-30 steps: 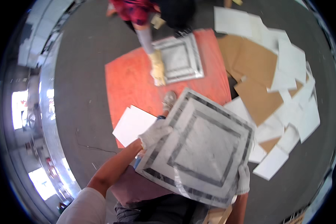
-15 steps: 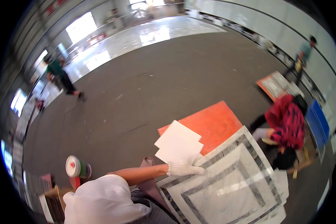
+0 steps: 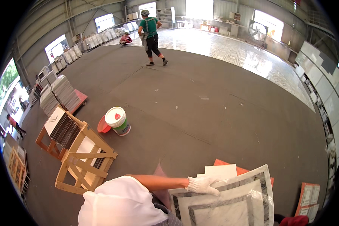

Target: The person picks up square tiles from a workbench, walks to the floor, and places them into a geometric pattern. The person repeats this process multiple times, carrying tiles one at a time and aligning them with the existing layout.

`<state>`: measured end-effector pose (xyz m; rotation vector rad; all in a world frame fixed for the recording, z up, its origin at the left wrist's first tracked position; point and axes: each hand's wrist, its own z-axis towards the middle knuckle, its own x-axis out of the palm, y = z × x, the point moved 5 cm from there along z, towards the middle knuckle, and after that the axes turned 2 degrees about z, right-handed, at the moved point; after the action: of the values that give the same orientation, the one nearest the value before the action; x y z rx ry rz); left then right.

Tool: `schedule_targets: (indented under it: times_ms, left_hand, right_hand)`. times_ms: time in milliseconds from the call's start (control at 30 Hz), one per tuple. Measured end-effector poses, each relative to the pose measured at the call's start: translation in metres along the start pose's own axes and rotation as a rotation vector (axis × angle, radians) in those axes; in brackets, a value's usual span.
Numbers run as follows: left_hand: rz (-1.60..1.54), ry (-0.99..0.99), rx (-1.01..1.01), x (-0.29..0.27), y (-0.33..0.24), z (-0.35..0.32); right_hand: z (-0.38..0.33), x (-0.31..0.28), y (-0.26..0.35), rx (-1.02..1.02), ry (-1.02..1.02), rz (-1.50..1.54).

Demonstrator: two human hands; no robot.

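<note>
My left hand [image 3: 203, 185], in a white knitted glove, reaches in from a white sleeve [image 3: 124, 203]. It lies along the far edge of a square marble panel [image 3: 222, 211], its fingers stretched out over the surface. The panel is pale with grey veining and has dark grey bands set in as frames; its near part is cut off by the lower edge of the picture. Just beyond the hand lie white sheets or tiles [image 3: 222, 171] on an orange-red board [image 3: 243, 170]. My right hand is out of view.
Left stand a wooden crate frame [image 3: 88, 160] with dark slabs, a white-and-green bucket [image 3: 118, 121], a red basin [image 3: 104, 124] and stacked panels [image 3: 60, 94]. A person in green [image 3: 150, 34] stands on the grey floor. Framed tiles [image 3: 309, 201] lie right, near a dark red garment [image 3: 294, 221].
My view has swung left, bringing the crate and stacked panels into sight. The person in red has mostly slipped out at the lower right. My left hand remains on the panel.
</note>
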<state>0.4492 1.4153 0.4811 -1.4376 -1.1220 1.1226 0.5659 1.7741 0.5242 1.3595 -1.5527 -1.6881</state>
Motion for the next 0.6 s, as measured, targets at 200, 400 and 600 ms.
schedule_targets:
  times_ms: [200,400,600]
  left_hand:
    - [-0.039,-0.148,-0.107,-0.125,0.039,-0.029]
    - [-0.074,-0.444,-0.209,-0.222,0.069,-0.07]
    - [-0.127,-0.605,-0.319,-0.267,0.089,-0.091]
  right_hand:
    - [0.006,0.168,0.072,-0.039,0.253,-0.131]
    - [0.009,0.268,0.116,-0.055,0.425,-0.22]
    - [0.03,0.33,0.137,-0.081,0.49,-0.432]
